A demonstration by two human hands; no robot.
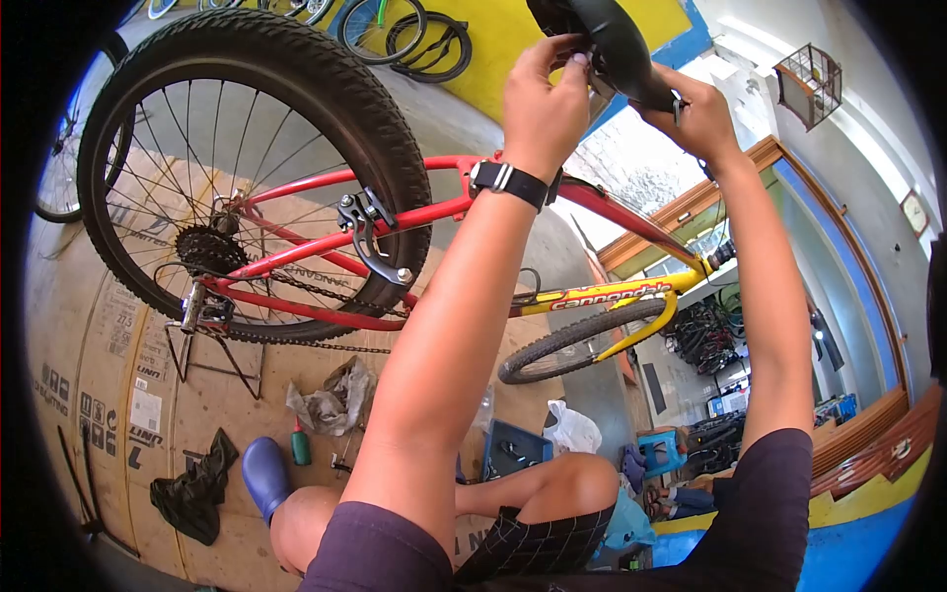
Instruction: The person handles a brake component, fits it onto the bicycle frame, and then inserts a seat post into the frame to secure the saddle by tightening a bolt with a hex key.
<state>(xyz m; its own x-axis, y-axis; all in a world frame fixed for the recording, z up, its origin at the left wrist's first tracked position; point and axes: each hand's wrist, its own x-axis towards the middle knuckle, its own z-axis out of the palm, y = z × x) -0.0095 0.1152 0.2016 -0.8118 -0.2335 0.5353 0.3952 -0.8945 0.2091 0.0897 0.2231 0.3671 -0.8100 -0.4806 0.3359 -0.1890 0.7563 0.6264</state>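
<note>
A black bicycle saddle is at the top of the view, above the red and yellow bicycle frame. My left hand, with a dark-strapped watch on its wrist, is closed at the saddle's underside. Its thumb and fingers pinch there, but what lies between them is too small to make out. My right hand is wrapped round the saddle's lower right end, where a small silver piece shows by the fingers. The forearms cover part of the frame.
The knobby rear wheel fills the left. Flattened cardboard covers the floor, with a dark cloth, a green bottle and a blue tray on it. A birdcage hangs upper right. Another person's legs show lower right.
</note>
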